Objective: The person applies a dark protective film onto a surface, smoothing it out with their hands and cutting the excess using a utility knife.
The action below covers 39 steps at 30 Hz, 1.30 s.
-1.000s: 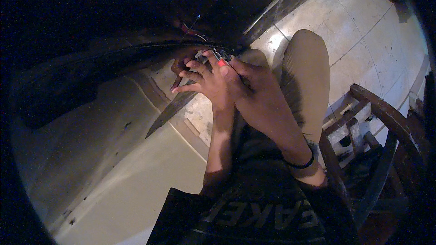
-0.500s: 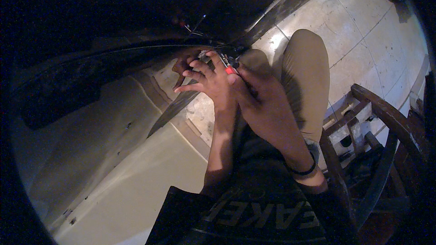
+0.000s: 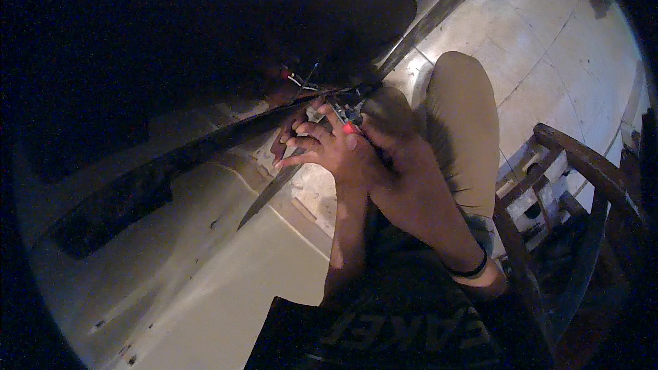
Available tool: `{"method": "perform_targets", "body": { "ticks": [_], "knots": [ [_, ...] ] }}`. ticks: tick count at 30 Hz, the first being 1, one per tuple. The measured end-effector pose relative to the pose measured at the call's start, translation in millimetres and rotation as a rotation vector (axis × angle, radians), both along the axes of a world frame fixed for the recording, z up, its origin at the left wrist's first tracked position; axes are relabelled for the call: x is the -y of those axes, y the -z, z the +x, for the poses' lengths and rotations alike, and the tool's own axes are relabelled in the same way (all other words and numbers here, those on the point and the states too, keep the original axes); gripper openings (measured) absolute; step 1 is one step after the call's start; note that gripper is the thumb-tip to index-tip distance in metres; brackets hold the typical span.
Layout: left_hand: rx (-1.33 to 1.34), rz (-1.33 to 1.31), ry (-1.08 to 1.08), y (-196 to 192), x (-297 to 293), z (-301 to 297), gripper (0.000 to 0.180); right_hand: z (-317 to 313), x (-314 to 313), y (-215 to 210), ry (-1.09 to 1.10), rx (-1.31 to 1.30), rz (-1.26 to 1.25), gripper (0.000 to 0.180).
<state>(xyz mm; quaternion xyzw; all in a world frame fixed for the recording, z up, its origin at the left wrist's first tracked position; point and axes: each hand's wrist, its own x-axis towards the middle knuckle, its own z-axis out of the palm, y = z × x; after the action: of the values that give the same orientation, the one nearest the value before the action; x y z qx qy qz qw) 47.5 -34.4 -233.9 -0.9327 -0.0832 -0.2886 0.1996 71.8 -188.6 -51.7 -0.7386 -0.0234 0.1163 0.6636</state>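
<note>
My left hand (image 3: pixel 332 151) lies across the edge of a dark glossy panel (image 3: pixel 226 142), its fingers stretched out and spread. Close against it, my right hand (image 3: pixel 404 161) is closed, with its fingertips mostly hidden behind the knuckles. Between the two hands a slim metal tool with a red end (image 3: pixel 349 128) shows; its exact kind is too small to make out. Left thumb and index finger lie right beside it. Some small dark and metallic parts (image 3: pixel 353 114) sit just past the fingertips. The glossy panel mirrors the red and metal bits.
My bent knee in tan trousers (image 3: pixel 462 103) is right of the hands. A worn wooden chair frame (image 3: pixel 582 154) stands at the right on the tiled floor (image 3: pixel 541 48). A pale smooth surface (image 3: pixel 240 294) spreads at the lower left.
Both hands, the panel edge and the pale surface sit lower and further right in the picture. The hands keep nearly the same grip and pose around the red-ended tool.
</note>
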Motion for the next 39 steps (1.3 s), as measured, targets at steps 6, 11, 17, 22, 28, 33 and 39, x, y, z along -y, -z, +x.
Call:
{"method": "perform_targets", "body": {
  "ticks": [6, 11, 17, 22, 28, 33, 39],
  "knots": [
    [0.004, 0.004, -0.017, -7.7, -5.4, -5.4, 0.069, 7.6, -11.9, -3.7, 0.054, 0.082, 0.032, 0.023],
    [-0.105, -0.096, -0.078, -19.1, 6.0, -17.5, 0.065, 6.9, -3.9, 6.2, 0.025, 0.062, -0.018, 0.029],
    [0.185, -0.264, 0.062, -95.9, 2.9, -16.2, 0.081, 4.7, -4.5, 7.2, 0.0, 0.167, -0.049, 0.034],
    [0.279, -0.192, 0.194, -103.2, 1.1, 14.7, 0.102, 9.8, 1.1, -1.1, 0.034, 0.058, -0.034, 0.034],
    [0.19, -0.269, 0.105, -98.0, -1.8, 2.8, 0.108, -10.7, -4.5, 11.8, 0.127, 0.164, 0.002, 0.025],
    [0.169, -0.255, 0.076, -97.3, 1.0, 6.9, 0.107, -12.8, 4.7, 6.9, 0.038, 0.042, -0.017, 0.025],
    [0.19, -0.266, 0.057, -93.0, -2.8, 8.2, 0.104, -20.9, 3.5, 3.5, 0.084, 0.076, -0.104, 0.025]
  ]
}}
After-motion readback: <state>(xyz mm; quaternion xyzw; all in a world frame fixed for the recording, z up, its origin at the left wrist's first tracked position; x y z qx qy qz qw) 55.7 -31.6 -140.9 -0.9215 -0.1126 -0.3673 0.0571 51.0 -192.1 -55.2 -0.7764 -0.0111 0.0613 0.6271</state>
